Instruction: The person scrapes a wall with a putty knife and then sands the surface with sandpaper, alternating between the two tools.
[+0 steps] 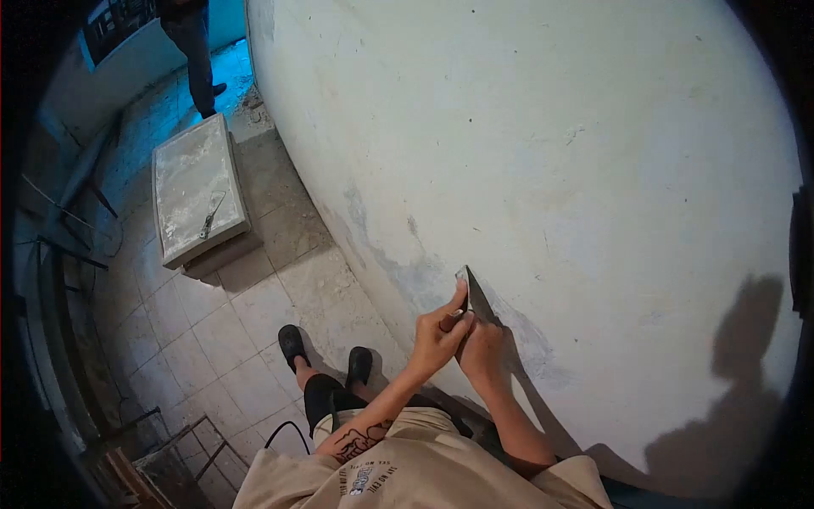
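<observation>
Both of my hands are close together in front of the pale wall [543, 170], around a scraper [463, 273] whose blade points up near the wall surface. My left hand [439, 335] is closed on the scraper, its thumb raised along the blade. Right beside it, my right hand [482, 346] has its fingers curled in at the handle; what it grips is partly hidden. Grey patches [407, 276] mark the wall behind and left of the hands.
A dusty white box-like panel [191, 187] lies on the tiled floor [229, 331], with a tool [210, 216] on it. Beyond stands another person [197, 59]. Metal frames [199, 454] are at the lower left. Rubble [253, 109] lies by the wall's far end.
</observation>
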Tool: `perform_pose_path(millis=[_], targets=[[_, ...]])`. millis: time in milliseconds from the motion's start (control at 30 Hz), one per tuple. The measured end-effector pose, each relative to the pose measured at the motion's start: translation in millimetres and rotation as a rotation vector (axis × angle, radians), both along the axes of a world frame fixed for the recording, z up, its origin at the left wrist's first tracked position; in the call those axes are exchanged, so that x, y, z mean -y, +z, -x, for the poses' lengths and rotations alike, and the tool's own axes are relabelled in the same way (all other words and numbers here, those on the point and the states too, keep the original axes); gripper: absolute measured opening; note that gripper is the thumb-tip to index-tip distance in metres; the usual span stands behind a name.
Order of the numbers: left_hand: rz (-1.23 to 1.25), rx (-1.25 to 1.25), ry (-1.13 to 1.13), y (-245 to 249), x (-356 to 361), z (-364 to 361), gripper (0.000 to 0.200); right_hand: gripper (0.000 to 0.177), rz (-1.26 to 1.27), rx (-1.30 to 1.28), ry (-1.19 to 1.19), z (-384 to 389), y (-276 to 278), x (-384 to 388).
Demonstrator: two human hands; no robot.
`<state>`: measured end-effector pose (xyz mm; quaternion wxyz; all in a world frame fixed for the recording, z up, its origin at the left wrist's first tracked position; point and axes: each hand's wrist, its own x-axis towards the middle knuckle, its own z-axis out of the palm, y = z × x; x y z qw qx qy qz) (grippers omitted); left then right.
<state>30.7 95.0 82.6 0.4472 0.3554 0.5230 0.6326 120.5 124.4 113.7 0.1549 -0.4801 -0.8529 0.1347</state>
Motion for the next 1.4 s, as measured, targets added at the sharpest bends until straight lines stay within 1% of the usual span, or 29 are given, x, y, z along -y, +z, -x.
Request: perform_pose_path(millis=[67,133,200,233,267,333,367,400,467,500,533,600,633,667,733,767,800,867,933,967,1067,1100,1133,1167,1200,1267,1300,1367,1400], targets=[[0.016,0.068,0.016,5,-1,6,0.047,0.012,-0.019,-0.036,0.034,4,-3,-2],[0.039,0.08,-0.016,12,8,7,0.047,0.012,0.012,-0.045,0.017,2,4,9],[-0.082,-0.011,-0.006,9,10,-2,0.048,0.011,-0.006,0.062,-0.037,-5,5,14],[-0.021,0.057,-0.055,7,8,-1,0.049,0.012,0.018,0.034,-0.006,-8,0,10],[-0.022,0.061,-0.06,5,4,0,0.049,0.012,0.018,0.038,-0.012,-6,-2,5],[-0.003,0.027,0.018,9,-3,7,0.05,0.012,0.037,-0.045,0.007,5,-2,-5],[0.017,0.082,0.012,-1,-3,5,0.05,0.012,-0.003,0.017,0.004,5,-6,-4],[0.021,0.08,0.016,-3,2,2,0.05,0.012,0.001,0.015,0.008,3,-5,2],[-0.083,-0.041,0.028,-5,7,-5,0.049,0.014,-0.011,-0.008,-0.018,-2,1,12],[-0.034,0.045,-0.018,1,10,-8,0.05,0.016,0.045,-0.05,-0.03,-5,3,13],[-0.034,0.05,-0.015,1,8,-7,0.05,0.016,0.044,-0.044,-0.027,-6,3,10],[-0.043,-0.064,0.018,2,1,-1,0.05,0.016,0.034,0.058,0.029,-6,-2,2],[-0.039,-0.051,0.055,5,-3,3,0.042,0.015,0.059,0.029,-0.015,-2,-8,-3],[0.012,-0.039,0.016,9,-4,10,0.041,0.015,0.055,0.025,-0.017,2,-9,-6],[-0.011,-0.045,0.03,7,-6,15,0.041,0.013,0.038,-0.085,0.018,11,-10,-7],[-0.069,-0.036,0.042,1,-5,10,0.042,0.012,-0.02,-0.063,0.042,10,-8,-5],[-0.133,-0.029,0.056,1,-4,7,0.042,0.012,-0.02,-0.069,0.043,11,-4,-2],[-0.159,-0.053,0.037,1,-1,5,0.042,0.011,-0.002,-0.117,0.014,7,4,3],[-0.072,-0.07,0.015,10,-6,16,0.042,0.011,-0.039,-0.112,0.012,12,-8,-10],[0.005,-0.037,0.041,6,-11,18,0.041,0.011,-0.022,-0.087,0.031,16,-16,-18],[-0.025,-0.082,0.047,14,-9,28,0.041,0.01,0.013,-0.092,0.038,20,-12,-10],[-0.047,-0.038,0.044,-1,-5,17,0.042,0.01,0.06,-0.103,0.026,11,-13,1],[-0.051,-0.039,0.047,11,-2,17,0.042,0.011,0.104,-0.112,0.017,7,-8,7],[-0.024,-0.082,0.003,27,5,15,0.043,0.01,0.09,-0.218,-0.001,4,3,12],[0.002,-0.122,-0.043,36,7,13,0.044,0.01,0.09,-0.211,-0.004,2,4,10],[0.005,-0.184,0.023,33,1,14,0.044,0.011,0.135,-0.198,-0.051,5,3,5],[0.025,-0.184,0.034,33,-3,16,0.044,0.013,0.105,-0.11,-0.02,9,1,-2],[0.041,-0.191,0.044,35,-5,17,0.043,0.014,0.094,-0.115,-0.016,10,1,-2],[0.017,-0.241,0.032,35,-3,17,0.043,0.014,0.092,-0.113,-0.01,12,1,-1]])
